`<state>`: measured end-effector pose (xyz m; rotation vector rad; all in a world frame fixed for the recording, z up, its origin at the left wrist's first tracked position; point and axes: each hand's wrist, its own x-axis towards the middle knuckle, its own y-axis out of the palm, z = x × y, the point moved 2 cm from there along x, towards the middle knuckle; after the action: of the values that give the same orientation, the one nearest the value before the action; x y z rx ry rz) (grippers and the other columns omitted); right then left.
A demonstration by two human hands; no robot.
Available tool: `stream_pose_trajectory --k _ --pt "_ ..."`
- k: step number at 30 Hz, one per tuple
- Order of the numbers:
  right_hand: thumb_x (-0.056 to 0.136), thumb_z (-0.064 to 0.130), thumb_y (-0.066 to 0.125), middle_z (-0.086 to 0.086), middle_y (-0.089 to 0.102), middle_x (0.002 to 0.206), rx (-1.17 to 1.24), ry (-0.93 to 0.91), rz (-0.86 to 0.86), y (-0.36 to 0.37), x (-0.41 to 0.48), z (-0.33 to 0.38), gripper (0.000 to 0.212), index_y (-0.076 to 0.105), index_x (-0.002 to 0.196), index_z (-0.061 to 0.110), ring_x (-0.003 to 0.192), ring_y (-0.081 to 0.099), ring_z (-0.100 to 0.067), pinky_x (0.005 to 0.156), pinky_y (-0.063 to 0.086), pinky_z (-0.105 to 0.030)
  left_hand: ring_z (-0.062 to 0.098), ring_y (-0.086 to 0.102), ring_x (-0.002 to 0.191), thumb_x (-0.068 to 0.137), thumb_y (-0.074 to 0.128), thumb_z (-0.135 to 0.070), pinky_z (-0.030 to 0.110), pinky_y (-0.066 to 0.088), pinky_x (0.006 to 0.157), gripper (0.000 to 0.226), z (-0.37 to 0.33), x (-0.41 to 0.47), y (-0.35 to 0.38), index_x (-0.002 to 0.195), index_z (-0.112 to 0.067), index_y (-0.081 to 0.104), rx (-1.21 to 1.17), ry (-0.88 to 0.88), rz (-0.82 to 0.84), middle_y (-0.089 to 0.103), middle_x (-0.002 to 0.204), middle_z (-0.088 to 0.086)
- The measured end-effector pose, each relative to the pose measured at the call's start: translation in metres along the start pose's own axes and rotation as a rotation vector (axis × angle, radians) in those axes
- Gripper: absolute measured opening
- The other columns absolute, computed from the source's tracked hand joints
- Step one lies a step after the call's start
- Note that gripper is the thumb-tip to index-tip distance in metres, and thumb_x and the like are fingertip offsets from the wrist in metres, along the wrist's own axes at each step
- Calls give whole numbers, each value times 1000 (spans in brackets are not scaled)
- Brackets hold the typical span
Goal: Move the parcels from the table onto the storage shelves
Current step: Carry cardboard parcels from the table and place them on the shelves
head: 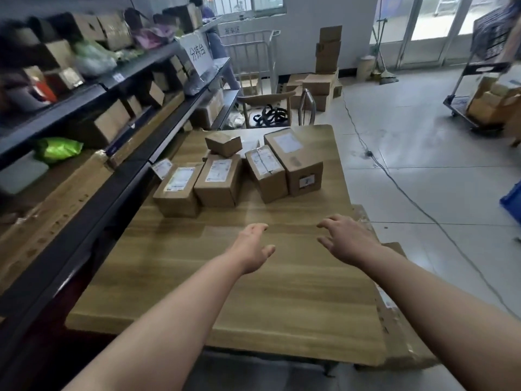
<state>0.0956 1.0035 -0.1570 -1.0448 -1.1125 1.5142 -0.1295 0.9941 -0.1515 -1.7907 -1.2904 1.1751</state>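
Left hand (252,248) and right hand (348,241) hover over the table (282,292), fingers spread and loose, holding nothing. Five cardboard parcels (218,183) sit at the table's far end, well beyond both hands. A sixth parcel (162,167) at the table's left edge is mostly hidden. Shelves (112,176) run along the table's left side, their contents blurred.
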Motion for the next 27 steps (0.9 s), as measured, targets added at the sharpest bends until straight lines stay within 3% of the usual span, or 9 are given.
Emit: stream_pose_trajectory --k 13,23,27 --pt "93 43 51 4 46 141 42 164 9 0 114 -8 43 49 134 29 127 44 -22 102 37 -39 20 32 140 95 55 -40 37 30 113 60 12 130 -46 148 -25 31 25 44 -9 28 156 -3" --pt "92 41 53 1 40 147 29 102 14 1 211 -19 48 47 137 28 132 40 -24 105 35 -39 20 20 145 96 53 -40 41 27 113 61 12 199 -50 150 -27 28 3 -45 -67 14 161 -2" --pt "90 42 56 -4 28 155 15 41 -33 1 258 -27 54 42 141 28 144 19 -27 114 22 -47 21 19 145 95 54 -39 43 30 111 60 9 216 -46 148 -28 28 -11 -103 -121 12 161 -2"
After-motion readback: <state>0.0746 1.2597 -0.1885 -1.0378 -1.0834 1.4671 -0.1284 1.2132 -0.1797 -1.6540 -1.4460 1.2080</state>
